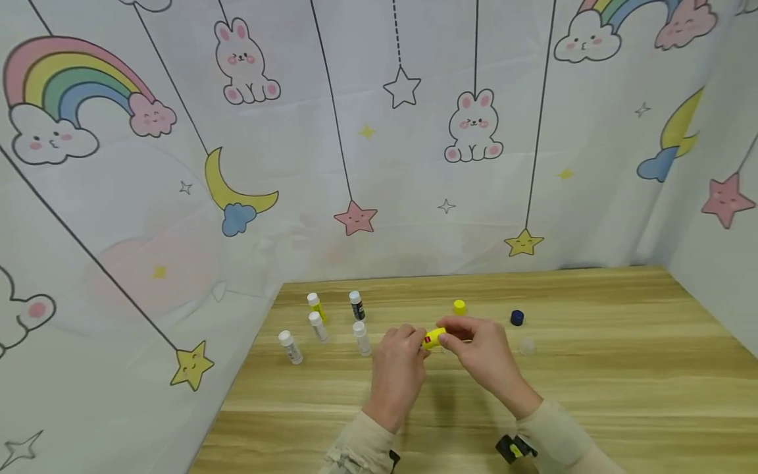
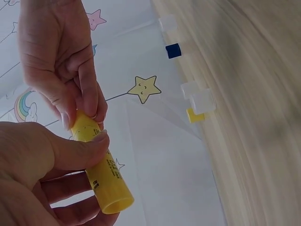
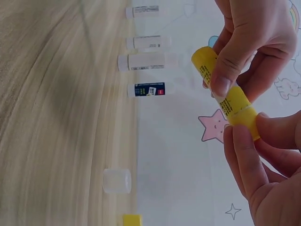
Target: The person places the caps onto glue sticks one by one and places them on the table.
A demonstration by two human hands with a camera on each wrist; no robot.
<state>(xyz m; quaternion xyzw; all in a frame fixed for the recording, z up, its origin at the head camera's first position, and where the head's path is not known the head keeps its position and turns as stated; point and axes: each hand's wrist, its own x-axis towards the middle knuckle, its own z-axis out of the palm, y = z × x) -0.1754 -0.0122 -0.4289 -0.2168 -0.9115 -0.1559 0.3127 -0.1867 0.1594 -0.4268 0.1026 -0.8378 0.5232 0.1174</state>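
Observation:
A yellow glue stick (image 1: 434, 338) is held tilted between both hands, above the wooden table. My left hand (image 1: 398, 368) grips its barrel, with the thumb pressed along the printed side in the left wrist view. The glue stick's end on the left-hand side looks open and hollow (image 2: 116, 205) there. My right hand (image 1: 488, 359) pinches the other end, a short yellow section (image 3: 251, 125) beyond a seam, between thumb and fingers. To the left stand several upright glue sticks: a navy one (image 1: 358, 308), a yellow one (image 1: 318, 305) and white ones (image 1: 291, 349).
Loose caps lie on the table (image 1: 622, 368): a yellow cap (image 1: 459, 307) behind the hands, a navy cap (image 1: 517, 318) and a translucent cap (image 1: 527, 345) to the right. More translucent caps (image 2: 203, 100) show in the left wrist view. A patterned curtain (image 1: 403, 171) backs the table.

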